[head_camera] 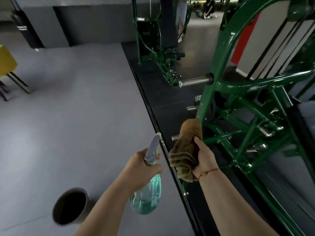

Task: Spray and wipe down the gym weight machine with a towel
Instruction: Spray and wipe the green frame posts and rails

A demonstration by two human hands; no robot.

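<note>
Grey gym floor (68, 116) fills the left side, and a black mat (162, 99) runs along the right beneath the equipment. The person's left fingers (154, 168) are curled round the neck of a spray bottle (146, 196), its clear teal body hanging below the left hand (143, 167) and its nozzle pointing up and ahead. Just beside it, the right thumb (198, 143) and the fingers hidden behind pinch a folded brown towel (185, 147), held upright in the right hand (204, 157). A red string (208, 172) circles that wrist. The towel's upper end meets a slanted tube of the green weight machine (219, 92), whose steel peg (196, 81) juts out higher up. A dark bin (70, 206) stands on the floor near the left forearm. A yellow chair (6, 60) sits far left, and a second green machine (153, 48) stands farther back.
</note>
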